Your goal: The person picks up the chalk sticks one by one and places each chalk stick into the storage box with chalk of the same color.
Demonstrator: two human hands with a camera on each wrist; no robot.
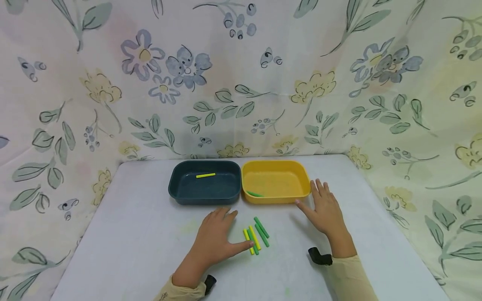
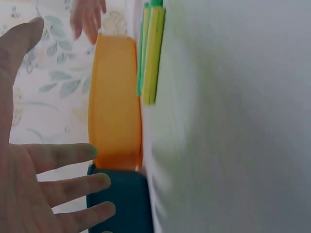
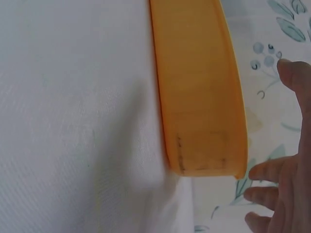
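Note:
My left hand [image 1: 214,238] is spread low above the cloth, its thumb overlapping the near end of a group of thin sticks in the head view. Two are yellow sticks [image 1: 255,238], and beside them lie green sticks [image 1: 262,228]. At the near right corner of the yellow tray [image 1: 278,200] is my right hand [image 1: 325,211], fingers spread and nothing in its grasp. A green stick [image 1: 255,194] lies inside that tray. One yellow stick [image 1: 205,175] rests in the dark blue tray [image 1: 205,201], just beyond my left fingertips.
Both trays stand side by side near the back of a table [image 1: 132,234] covered in white cloth. Behind it hangs a floral curtain [image 1: 233,79]. A black strap piece [image 1: 320,256] sits at the right wrist.

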